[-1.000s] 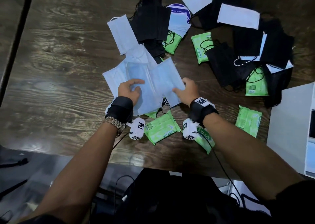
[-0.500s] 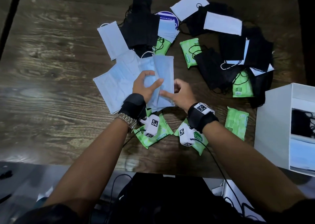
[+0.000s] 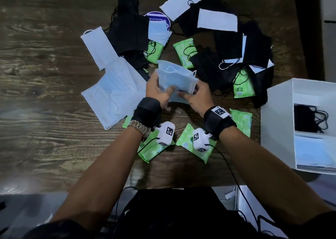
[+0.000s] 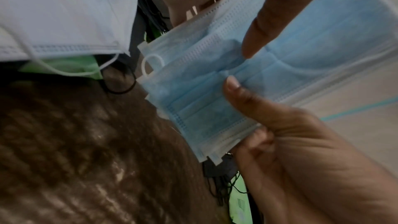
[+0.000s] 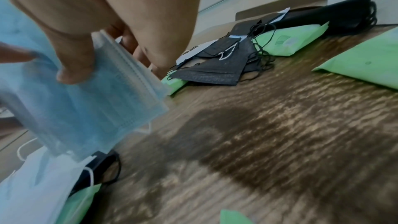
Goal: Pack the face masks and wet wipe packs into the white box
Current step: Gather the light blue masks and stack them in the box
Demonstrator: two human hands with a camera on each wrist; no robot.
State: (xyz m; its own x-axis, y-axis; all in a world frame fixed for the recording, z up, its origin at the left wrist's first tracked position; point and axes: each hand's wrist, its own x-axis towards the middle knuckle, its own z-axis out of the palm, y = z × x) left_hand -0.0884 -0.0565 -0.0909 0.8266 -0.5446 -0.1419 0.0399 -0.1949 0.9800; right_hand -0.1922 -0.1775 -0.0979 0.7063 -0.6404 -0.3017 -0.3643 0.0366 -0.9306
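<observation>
A: Starting at the left, what's lying on the table (image 3: pixel 45 96)?

B: Loose pale blue masks (image 3: pixel 112 95), fanned out flat, touching each other. I'd say they wait there for a later handful.

A: And the hands?

B: The left hand (image 3: pixel 156 91) and right hand (image 3: pixel 198 96) both pinch one small stack of blue masks (image 3: pixel 176 80), lifted clear of the table. Thumbs lie on the near face and fingers curl behind, so neither hand is spread wide. Held from both ends, the stack can be squared up, probably so it slides in neatly.

A: Beyond them?

B: Black masks (image 3: pixel 214 69) heaped with green wipe packs (image 3: pixel 243 86); more packs lie near the wrists.

A: And the white box (image 3: pixel 276 122)?

B: At the far right edge, open. One section holds black masks, the next blue ones, so the stack likely belongs with the blue. Plenty is left to pack.
</observation>
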